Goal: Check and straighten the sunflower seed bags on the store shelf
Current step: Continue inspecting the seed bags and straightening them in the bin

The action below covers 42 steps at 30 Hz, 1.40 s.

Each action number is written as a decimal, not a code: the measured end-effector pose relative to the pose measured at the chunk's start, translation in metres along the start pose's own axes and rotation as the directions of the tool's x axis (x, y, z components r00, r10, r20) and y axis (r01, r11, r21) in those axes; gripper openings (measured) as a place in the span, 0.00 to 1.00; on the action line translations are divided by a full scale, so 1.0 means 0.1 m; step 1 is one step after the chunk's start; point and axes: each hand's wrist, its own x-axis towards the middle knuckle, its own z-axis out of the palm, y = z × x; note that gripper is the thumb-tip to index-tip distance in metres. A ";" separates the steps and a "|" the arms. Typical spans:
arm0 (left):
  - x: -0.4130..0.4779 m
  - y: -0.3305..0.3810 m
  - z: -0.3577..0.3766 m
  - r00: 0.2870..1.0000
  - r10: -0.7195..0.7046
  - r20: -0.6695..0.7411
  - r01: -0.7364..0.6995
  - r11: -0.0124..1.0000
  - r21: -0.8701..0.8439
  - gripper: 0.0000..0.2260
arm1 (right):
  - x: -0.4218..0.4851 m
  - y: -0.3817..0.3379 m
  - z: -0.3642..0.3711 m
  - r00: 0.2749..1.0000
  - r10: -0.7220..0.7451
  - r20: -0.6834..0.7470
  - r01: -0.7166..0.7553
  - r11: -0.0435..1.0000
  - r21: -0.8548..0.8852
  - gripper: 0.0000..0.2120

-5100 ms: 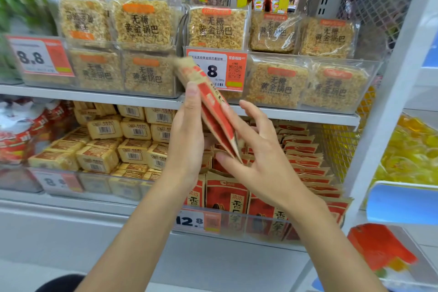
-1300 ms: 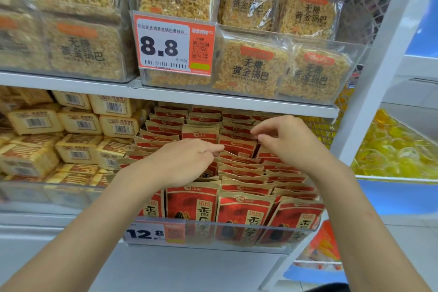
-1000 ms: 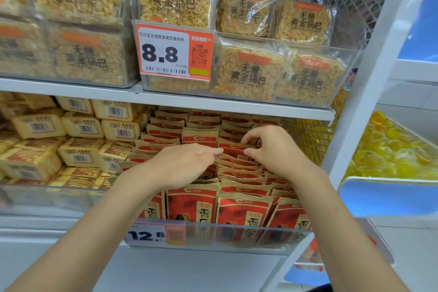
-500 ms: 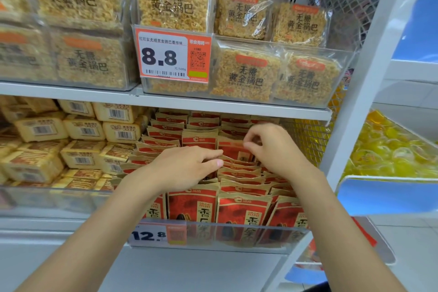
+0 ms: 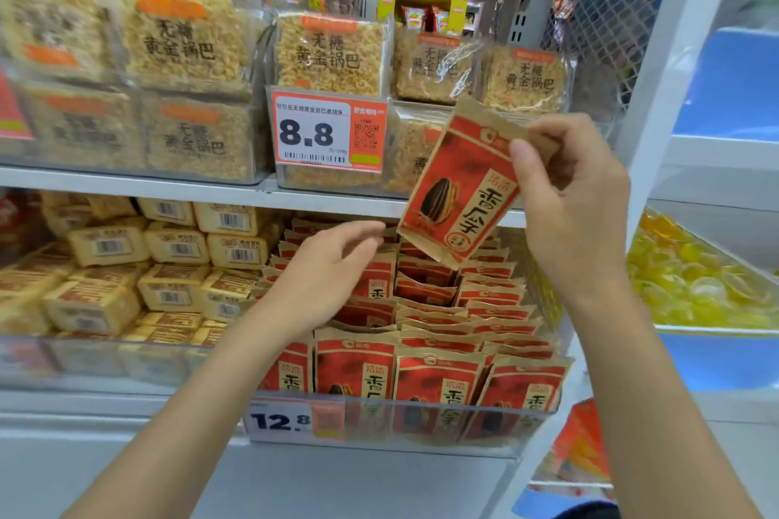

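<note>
Now | right hand (image 5: 575, 202) pinches seed bag (image 5: 457, 190) | 8.8 tag (image 5: 329, 135) | 12.8 tag (image 5: 280, 419)

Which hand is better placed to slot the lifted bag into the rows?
Right: the right hand pinches the bag by its top, above the rows; the left hand holds nothing.

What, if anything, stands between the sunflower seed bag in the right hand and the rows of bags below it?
Nothing visible. The held bag, pinched by the right hand, hangs tilted just above the shelved rows. The left hand is over the rows to its left, not under it.
</note>
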 end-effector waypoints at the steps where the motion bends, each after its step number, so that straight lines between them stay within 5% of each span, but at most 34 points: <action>1: -0.02 0.05 -0.06 0.995 0.032 -0.090 -0.038 0.997 -0.074 0.16 | 0.03 -0.04 0.03 1.000 0.018 0.021 -0.019 0.999 0.034 0.04; 3: -0.09 0.20 -0.18 0.995 0.071 -0.077 -0.088 0.963 -0.255 0.18 | 0.03 -0.11 0.12 0.994 0.080 0.073 -0.089 0.987 0.135 0.05; 6: -0.22 0.32 -0.25 0.997 0.005 0.075 0.024 0.924 -0.382 0.21 | -0.13 -0.18 0.34 0.941 0.301 0.158 -0.337 0.881 0.330 0.06; 8: -0.27 0.30 -0.22 0.998 -0.063 0.030 0.069 0.926 -0.370 0.18 | -0.30 -0.18 0.45 0.842 0.489 0.228 -0.538 0.728 0.426 0.01; 11: -0.28 0.22 -0.13 0.992 -0.102 -0.078 0.067 0.930 -0.362 0.17 | -0.46 -0.15 0.54 0.689 0.590 0.421 -0.724 0.545 0.423 0.12; 16: -0.28 0.24 -0.11 0.995 -0.099 0.019 0.099 0.906 -0.412 0.17 | -0.51 -0.14 0.55 0.751 0.520 0.406 -0.652 0.682 0.332 0.15; 18: -0.29 0.25 -0.13 0.988 -0.128 0.083 0.151 0.890 -0.429 0.20 | -0.51 -0.13 0.52 0.729 0.533 0.428 -0.677 0.653 0.340 0.15; 25: -0.27 0.27 -0.01 0.940 -0.249 -0.231 0.087 0.834 -0.546 0.19 | -0.56 -0.22 0.53 0.619 0.447 0.646 -0.754 0.568 0.330 0.11; 33: -0.29 0.27 0.03 0.885 -0.272 -0.377 0.002 0.813 -0.583 0.21 | -0.59 -0.21 0.49 0.592 0.342 0.730 -0.704 0.660 0.261 0.17; 37: -0.30 0.27 0.02 0.874 -0.272 -0.402 -0.024 0.803 -0.596 0.21 | -0.61 -0.24 0.49 0.594 0.308 0.743 -0.715 0.627 0.311 0.15; 42: -0.30 0.24 0.03 0.876 -0.278 -0.395 -0.024 0.792 -0.610 0.22 | -0.62 -0.22 0.49 0.547 0.238 0.802 -0.710 0.639 0.295 0.29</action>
